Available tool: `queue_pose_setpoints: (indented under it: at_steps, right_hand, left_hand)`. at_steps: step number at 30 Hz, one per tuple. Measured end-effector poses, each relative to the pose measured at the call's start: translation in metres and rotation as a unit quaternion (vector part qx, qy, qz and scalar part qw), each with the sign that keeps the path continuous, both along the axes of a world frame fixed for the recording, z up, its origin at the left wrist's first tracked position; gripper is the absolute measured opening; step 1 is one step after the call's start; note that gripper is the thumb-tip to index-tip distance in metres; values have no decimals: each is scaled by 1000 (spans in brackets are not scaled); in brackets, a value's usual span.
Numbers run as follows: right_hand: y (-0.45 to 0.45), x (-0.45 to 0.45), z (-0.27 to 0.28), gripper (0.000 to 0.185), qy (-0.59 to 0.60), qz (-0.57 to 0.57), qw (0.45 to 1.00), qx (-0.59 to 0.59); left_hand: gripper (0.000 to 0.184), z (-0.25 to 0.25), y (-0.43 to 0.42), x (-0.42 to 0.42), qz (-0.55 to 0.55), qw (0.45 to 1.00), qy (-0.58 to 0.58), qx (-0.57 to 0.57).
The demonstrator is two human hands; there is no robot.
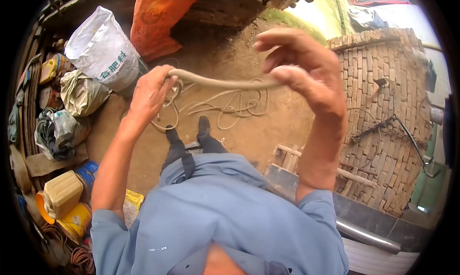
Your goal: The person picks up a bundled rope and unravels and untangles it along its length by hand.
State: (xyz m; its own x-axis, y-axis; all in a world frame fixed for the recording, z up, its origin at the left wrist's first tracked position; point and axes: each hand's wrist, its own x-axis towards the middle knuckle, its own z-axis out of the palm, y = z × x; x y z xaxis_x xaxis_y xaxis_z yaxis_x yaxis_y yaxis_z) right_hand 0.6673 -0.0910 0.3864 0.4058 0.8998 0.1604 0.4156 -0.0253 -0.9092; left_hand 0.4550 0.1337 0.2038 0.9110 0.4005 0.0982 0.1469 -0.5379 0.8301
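A pale rope (225, 82) stretches between my two hands in front of my chest, sagging slightly. My left hand (149, 93) is closed around its left end portion, with the fingers wrapped over it. My right hand (306, 66) is raised at the right, its fingers apart and curved, slightly blurred. The rope reaches the thumb of this hand, and whether the thumb presses on it is hidden. More of the rope lies in loose loops on the dirt floor beyond my feet, and some strands hang below my left hand.
A white sack (103, 52) and an orange sack (155, 23) stand at the upper left. Bags, a beige jerrycan (63, 193) and yellow buckets line the left side. A brick wall (373, 97) with a metal bar rises at the right.
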Motion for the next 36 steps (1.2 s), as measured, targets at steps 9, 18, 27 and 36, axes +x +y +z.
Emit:
queue_pose_setpoints:
  at_steps: [9,18,27,36]
  right_hand:
    - [45,-57,-134,24,-280,12,955,-98]
    - [33,-37,-5,20,22,-20,998,53]
    - [6,34,69,34,-260,-299,913,96]
    - [102,-83,-99,69,-391,-5,919,43]
  left_hand:
    - [14,51,-20,15,6,984,50,170]
    - [13,0,19,-3,17,993,59,104]
    - [13,-46,46,-46,120,966,77,214]
    - [12,53,21,-46,69,989,22,128]
